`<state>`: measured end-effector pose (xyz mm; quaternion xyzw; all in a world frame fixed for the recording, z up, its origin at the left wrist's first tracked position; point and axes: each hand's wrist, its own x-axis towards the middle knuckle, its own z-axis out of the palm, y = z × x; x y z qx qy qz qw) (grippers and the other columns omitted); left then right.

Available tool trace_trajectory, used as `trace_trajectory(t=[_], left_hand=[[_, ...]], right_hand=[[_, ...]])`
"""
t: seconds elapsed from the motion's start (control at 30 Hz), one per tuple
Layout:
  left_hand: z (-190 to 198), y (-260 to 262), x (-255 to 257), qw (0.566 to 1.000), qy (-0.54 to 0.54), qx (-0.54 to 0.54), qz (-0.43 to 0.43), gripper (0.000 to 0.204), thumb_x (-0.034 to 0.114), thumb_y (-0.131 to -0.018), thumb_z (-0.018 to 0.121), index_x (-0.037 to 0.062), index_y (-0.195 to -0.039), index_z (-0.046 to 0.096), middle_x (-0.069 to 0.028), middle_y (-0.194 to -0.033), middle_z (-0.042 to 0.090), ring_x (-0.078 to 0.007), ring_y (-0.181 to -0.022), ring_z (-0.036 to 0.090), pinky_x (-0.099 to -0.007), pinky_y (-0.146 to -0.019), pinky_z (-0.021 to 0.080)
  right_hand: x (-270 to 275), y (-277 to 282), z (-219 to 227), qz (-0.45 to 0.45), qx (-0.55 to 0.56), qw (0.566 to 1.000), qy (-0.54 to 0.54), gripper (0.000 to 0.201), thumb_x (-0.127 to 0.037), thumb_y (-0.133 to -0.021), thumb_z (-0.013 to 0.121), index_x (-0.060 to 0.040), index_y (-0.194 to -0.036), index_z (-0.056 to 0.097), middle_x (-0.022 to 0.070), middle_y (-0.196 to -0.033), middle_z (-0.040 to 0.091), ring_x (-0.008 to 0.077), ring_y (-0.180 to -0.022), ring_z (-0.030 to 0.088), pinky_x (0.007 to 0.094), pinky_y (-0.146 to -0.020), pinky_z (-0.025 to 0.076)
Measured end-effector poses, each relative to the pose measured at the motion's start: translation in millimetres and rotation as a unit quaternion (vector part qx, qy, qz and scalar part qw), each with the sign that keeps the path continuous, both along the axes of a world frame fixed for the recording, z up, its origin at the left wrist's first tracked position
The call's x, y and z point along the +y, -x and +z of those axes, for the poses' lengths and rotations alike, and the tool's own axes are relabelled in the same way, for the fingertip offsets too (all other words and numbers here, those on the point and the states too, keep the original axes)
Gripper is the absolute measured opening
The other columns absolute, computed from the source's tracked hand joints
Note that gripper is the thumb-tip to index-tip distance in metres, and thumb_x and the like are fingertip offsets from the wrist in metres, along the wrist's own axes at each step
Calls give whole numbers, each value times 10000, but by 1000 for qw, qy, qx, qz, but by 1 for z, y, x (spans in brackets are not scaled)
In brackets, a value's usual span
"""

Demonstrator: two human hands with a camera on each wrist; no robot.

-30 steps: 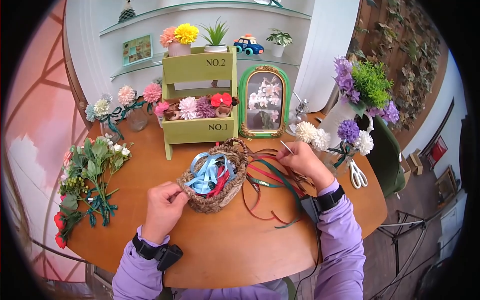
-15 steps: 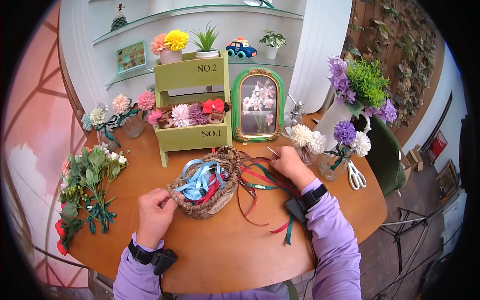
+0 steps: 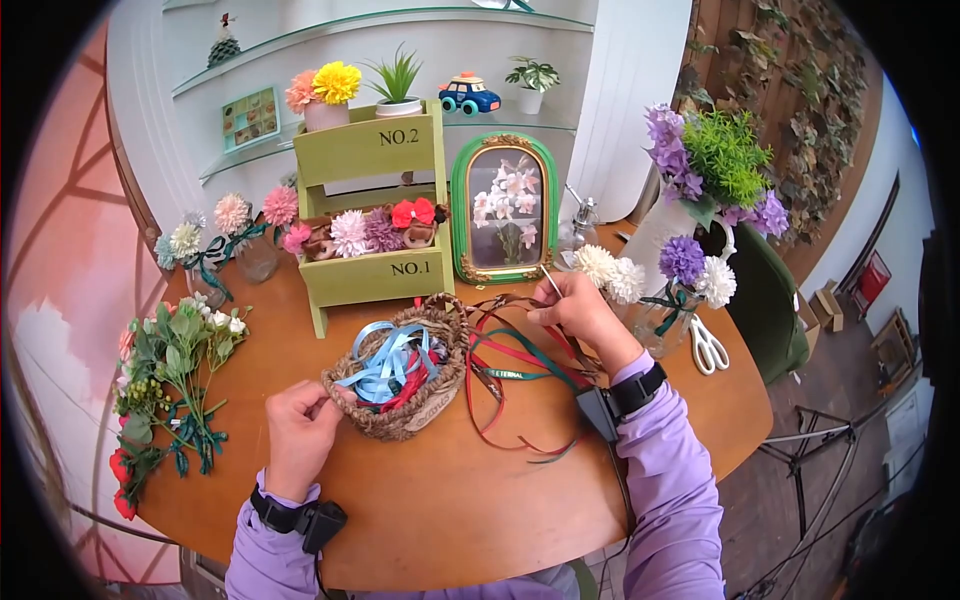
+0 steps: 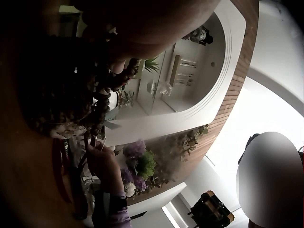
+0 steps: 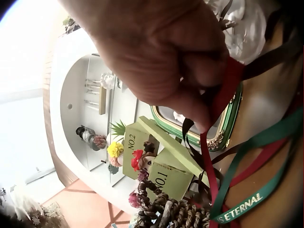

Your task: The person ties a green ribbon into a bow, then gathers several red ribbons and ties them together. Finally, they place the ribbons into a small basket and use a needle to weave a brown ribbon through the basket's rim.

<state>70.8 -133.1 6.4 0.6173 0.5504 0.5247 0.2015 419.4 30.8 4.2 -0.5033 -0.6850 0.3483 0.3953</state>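
My left hand (image 3: 302, 430) pinches the left rim of a woven basket (image 3: 398, 424), which holds light blue ribbon (image 3: 388, 366) and red ribbon. To the basket's right, my right hand (image 3: 592, 316) has its fingers curled round a thin white stick (image 3: 551, 281) and ribbons. Dark, red and green ribbons (image 3: 515, 374) trail between that hand and the basket. In the right wrist view a red ribbon (image 5: 228, 88) passes by the fingertips, and a green ribbon (image 5: 247, 205) bears white lettering. The left wrist view is dark, with the basket (image 4: 71, 128) below the hand.
Behind the basket stand a green two-tier stand (image 3: 374, 280) and a green oval frame (image 3: 462, 210). Artificial flowers (image 3: 180, 350) lie at the left. At the right are a vase of flowers (image 3: 668, 312), white scissors (image 3: 708, 347) and a white pitcher (image 3: 655, 240).
The head view has shifted, so the scene sits further left. The ribbon ends right of the basket have moved. My left hand stays on the rim, and my right hand still holds the stick.
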Motion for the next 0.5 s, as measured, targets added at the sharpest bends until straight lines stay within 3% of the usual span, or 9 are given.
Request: trace_trajectory(t=[0.13, 0.2, 0.33, 0.4, 0.5], left_hand=[[0, 0, 0, 1000, 3, -5, 0, 57, -15, -793, 679, -32, -829, 719, -17, -627, 573, -53, -575, 471, -236, -514, 359], [1, -1, 0, 1000, 1, -7, 0, 55, -14, -793, 681, -33, -828, 719, -18, -629, 575, -52, -576, 472, -236, -515, 360], [-1, 0, 0, 1000, 10, -18, -3, 47, -8, -798, 687, -35, -824, 716, -18, -636, 582, -49, -583, 476, -233, -518, 365], [1, -1, 0, 1000, 10, -16, -2, 46, -5, -801, 690, -36, -824, 715, -17, -639, 585, -48, -586, 479, -231, -521, 370], [1, -2, 0, 1000, 8, -17, -4, 45, -2, -804, 694, -37, -824, 714, -15, -648, 594, -47, -592, 488, -227, -527, 378]], right_hand=[[-7, 0, 15, -39, -14, 998, 36, 136, -111, -811, 753, 7, -775, 696, -12, -660, 620, 68, -641, 542, 248, -605, 447], [-3, -5, 13, -41, 39, 998, 38, 117, -71, -776, 751, 29, -828, 719, 37, -699, 650, 109, -658, 566, 273, -641, 464], [-5, -10, 20, -42, 68, 996, 36, 130, -81, -778, 752, 36, -826, 721, 36, -708, 653, 106, -661, 567, 275, -644, 468], [-9, -12, 27, -57, 46, 997, 18, 118, -103, -839, 727, 14, -826, 729, 4, -677, 642, 64, -551, 508, 237, -505, 390], [-14, -15, 40, -62, 23, 998, 4, 105, -89, -842, 714, 7, -799, 701, -4, -639, 609, 46, -496, 464, 224, -447, 343]])
